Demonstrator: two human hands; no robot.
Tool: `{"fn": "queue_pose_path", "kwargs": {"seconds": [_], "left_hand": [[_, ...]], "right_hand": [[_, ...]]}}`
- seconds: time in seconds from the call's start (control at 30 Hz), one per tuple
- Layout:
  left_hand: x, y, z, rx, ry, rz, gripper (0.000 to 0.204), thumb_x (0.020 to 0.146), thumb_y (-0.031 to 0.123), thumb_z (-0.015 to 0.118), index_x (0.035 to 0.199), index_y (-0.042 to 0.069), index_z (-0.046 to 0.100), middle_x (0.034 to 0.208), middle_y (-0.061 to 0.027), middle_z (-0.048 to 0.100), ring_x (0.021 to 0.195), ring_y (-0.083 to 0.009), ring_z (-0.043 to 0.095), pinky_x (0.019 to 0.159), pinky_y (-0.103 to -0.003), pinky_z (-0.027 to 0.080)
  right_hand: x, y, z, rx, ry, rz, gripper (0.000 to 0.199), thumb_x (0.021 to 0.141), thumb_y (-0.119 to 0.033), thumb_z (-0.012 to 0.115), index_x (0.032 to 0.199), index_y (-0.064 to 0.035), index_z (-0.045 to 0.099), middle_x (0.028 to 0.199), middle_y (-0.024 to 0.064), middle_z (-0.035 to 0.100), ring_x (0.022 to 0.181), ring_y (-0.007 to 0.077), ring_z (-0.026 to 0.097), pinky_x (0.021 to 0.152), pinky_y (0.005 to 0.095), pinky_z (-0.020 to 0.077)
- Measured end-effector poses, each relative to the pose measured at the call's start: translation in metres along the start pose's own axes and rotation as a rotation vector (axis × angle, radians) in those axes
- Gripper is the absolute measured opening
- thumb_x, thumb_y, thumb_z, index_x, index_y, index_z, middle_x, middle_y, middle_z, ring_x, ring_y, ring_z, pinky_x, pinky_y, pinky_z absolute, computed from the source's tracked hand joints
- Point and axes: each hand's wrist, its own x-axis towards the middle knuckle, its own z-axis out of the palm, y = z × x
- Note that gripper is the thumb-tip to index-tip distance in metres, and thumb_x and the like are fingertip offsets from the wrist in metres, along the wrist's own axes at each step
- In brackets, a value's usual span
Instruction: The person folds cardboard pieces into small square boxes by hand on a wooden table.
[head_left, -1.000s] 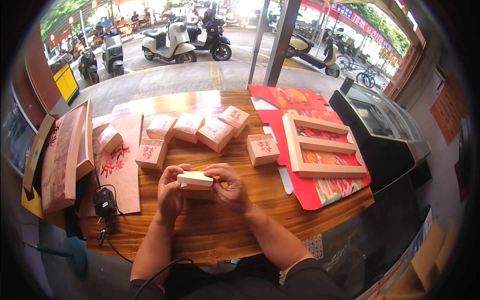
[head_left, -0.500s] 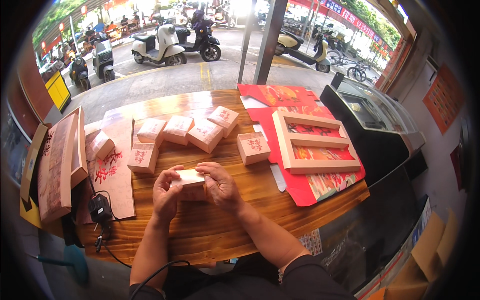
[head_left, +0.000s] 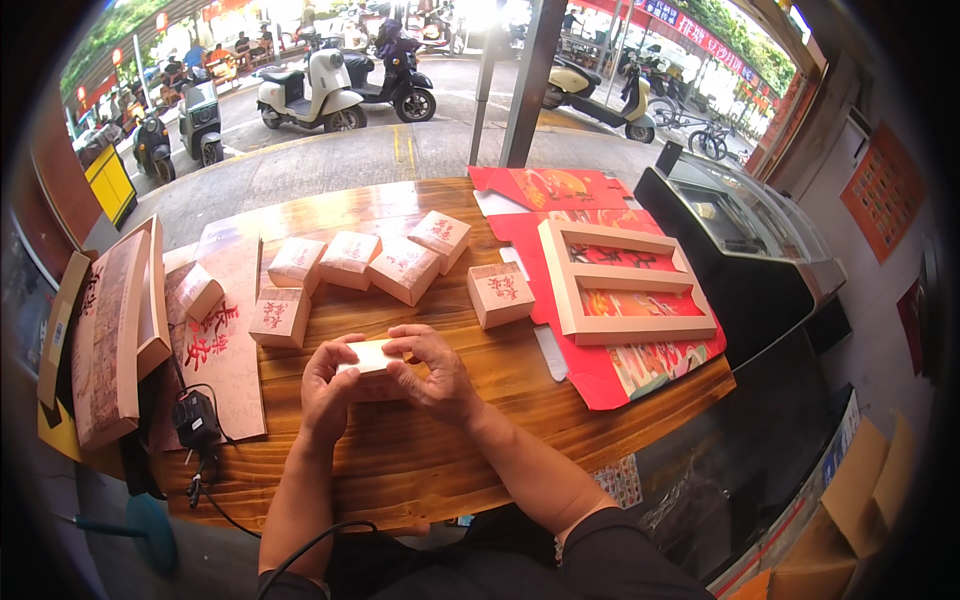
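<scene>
Between my hands, near the front of the wooden table, is a small cardboard box (head_left: 378, 389) with a pale, unprinted flap (head_left: 370, 356) across its top. My left hand (head_left: 328, 390) is closed on its left side, thumb against the flap. My right hand (head_left: 432, 378) grips the right side, its thumb and fingers at the flap's edge. Much of the box is hidden by my fingers. Just beyond stand several closed pinkish boxes with red characters, among them a near-left box (head_left: 279, 317), a middle box (head_left: 404, 270) and a right-hand box (head_left: 502, 295).
On the right, a tan divided frame (head_left: 628, 283) lies over a flattened red carton (head_left: 560, 345). To the left are a printed sheet (head_left: 235, 390) bearing a small box (head_left: 200, 292), a large open box (head_left: 112, 345) and a black power adapter (head_left: 195, 418). A glass display case (head_left: 735, 215) stands beyond.
My right hand's fingers have shifted along the flap, which looks slightly lower over the box. The view has moved slightly; the other boxes stay in place.
</scene>
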Motion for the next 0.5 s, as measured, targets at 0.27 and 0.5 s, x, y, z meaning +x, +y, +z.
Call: {"fn": "queue_pose_path", "kwargs": {"seconds": [0.27,0.5], "left_hand": [[0.0009,-0.0018,0.0009,0.017,0.043,-0.029,0.009,0.087,0.006,0.065,0.094,0.005,0.058,0.129,-0.0128,0.055,0.108,-0.0182,0.057,0.098,-0.034,0.047],[-0.0008,0.0024,0.008,0.002,0.041,-0.034,0.029,0.086,0.002,0.066,0.113,0.005,0.057,0.128,-0.0104,0.057,0.11,-0.0184,0.058,0.096,-0.034,0.051]], "right_hand": [[-0.0008,0.0042,0.0024,0.04,0.008,0.004,0.02,0.095,-0.02,0.066,0.109,-0.0053,0.068,0.121,0.0155,0.061,0.108,0.023,0.06,0.085,0.0324,0.0491],[0.0016,-0.0052,0.0012,0.046,-0.011,0.031,0.02,0.091,-0.013,0.066,0.11,-0.0059,0.068,0.121,0.011,0.063,0.107,0.0203,0.06,0.084,0.0309,0.0484]]}}
